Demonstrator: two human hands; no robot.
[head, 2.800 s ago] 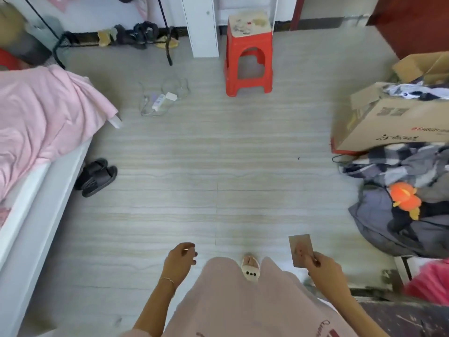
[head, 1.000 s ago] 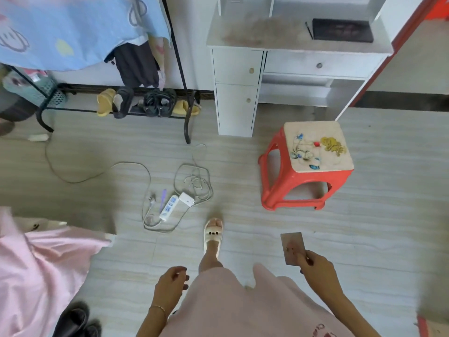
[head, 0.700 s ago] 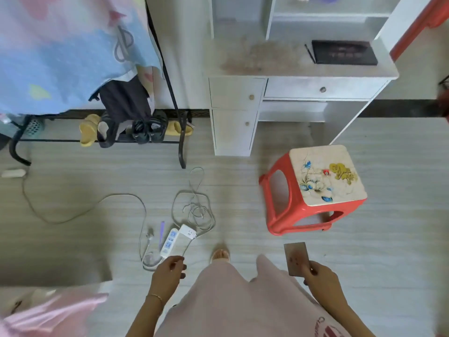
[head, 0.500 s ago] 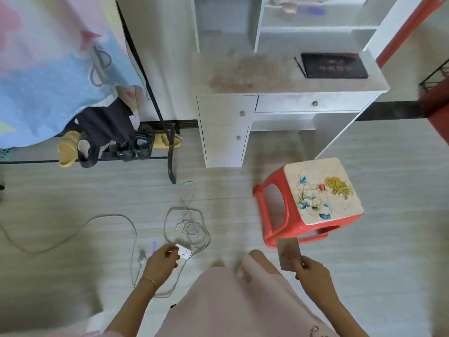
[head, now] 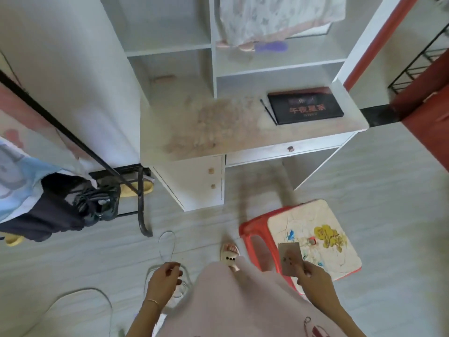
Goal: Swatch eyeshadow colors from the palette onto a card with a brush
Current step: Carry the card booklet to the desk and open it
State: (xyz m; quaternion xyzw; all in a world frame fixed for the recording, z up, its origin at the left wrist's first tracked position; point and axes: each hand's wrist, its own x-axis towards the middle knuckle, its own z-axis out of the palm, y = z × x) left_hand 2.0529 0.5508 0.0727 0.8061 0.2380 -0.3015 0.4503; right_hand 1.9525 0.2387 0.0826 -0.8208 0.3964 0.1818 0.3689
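Card (head: 290, 257), flat rectangular, pinched by right hand (head: 313, 279).

Matt brownish paper card (head: 290, 257), glossy black palette (head: 305, 105) cover, white painted bench (head: 243, 132) with worn, stained top, shiny red plastic stool (head: 252, 229), black metal rack (head: 139, 205), soft pink cloth dress (head: 238, 302)

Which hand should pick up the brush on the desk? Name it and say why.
Left. The left hand hangs loosely curled and holds nothing, while the right hand pinches the card. The brush lies beside the closed palette.
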